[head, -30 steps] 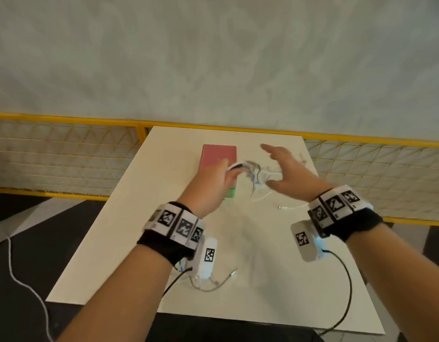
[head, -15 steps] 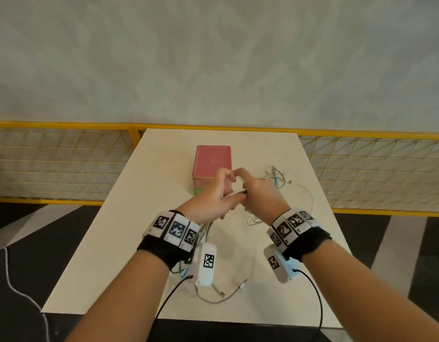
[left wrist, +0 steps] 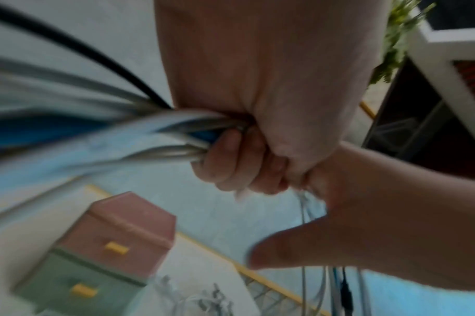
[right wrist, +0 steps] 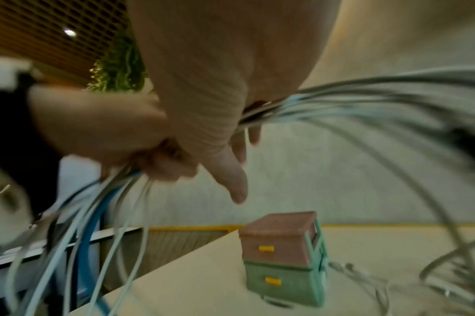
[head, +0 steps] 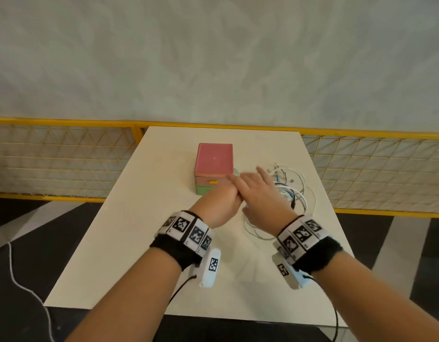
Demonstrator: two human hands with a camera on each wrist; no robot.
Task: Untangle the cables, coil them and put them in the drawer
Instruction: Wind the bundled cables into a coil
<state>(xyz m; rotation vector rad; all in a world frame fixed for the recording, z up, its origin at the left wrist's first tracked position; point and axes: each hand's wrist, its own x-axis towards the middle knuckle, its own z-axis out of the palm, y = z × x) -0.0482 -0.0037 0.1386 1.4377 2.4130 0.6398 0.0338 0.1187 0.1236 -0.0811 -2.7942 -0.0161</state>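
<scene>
A tangle of white, blue and black cables (head: 293, 186) lies on the white table (head: 139, 243), right of a small drawer box (head: 213, 159). The box has a pink top, a pink drawer and a green drawer, both closed, each with a yellow handle. My left hand (head: 222, 206) is a fist gripping a bundle of the cables (left wrist: 177, 128) just in front of the box. My right hand (head: 254, 191) lies over the left fist with fingers stretched out. Cables (right wrist: 339, 102) run across its palm beside the thumb (right wrist: 233, 181). Whether its fingers close on them is hidden.
A yellow mesh railing (head: 65, 164) runs behind and beside the table, close to its far edge. Loose cable loops (head: 258, 233) trail toward my right wrist. A white cord (head: 16, 280) lies on the dark floor at the left.
The hands, apart a second ago, came together in front of the box. The right hand's fingers, curled against the left hand half a second ago, now stretch out over the left fist.
</scene>
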